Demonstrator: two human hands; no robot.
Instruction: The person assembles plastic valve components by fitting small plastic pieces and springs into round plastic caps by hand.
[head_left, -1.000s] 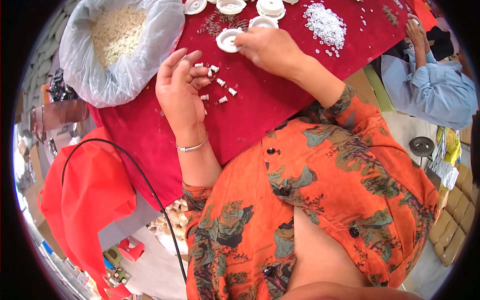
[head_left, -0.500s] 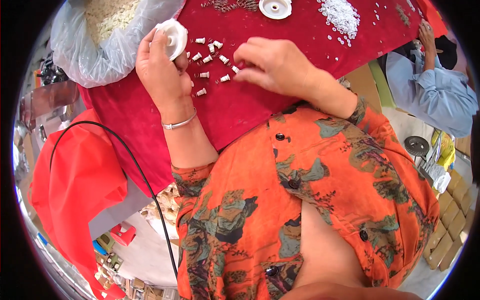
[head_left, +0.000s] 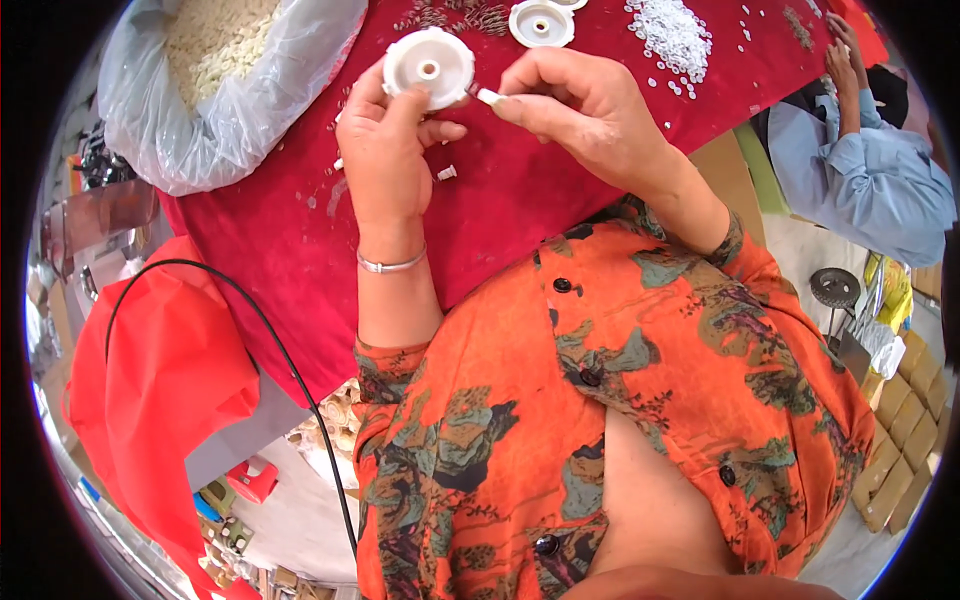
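Since half a second ago my left hand has lifted the white disc off the red cloth, gripping it, right hand pinching a small white peg at its rim — should go in square, not forced.

Person seen from above, wearing a short-sleeved orange shirt w/ a muted green and brown leaf-and-branch print. Dark round buttons run down the front placket; the shirt gapes open btwn the lower buttons. Sleeve hems sit approx. at the elbows, forearms bare below. Left hand has a thin silver bangle at the wrist. Right hand shows no jewellery. Nails short, unpainted as far as visible.
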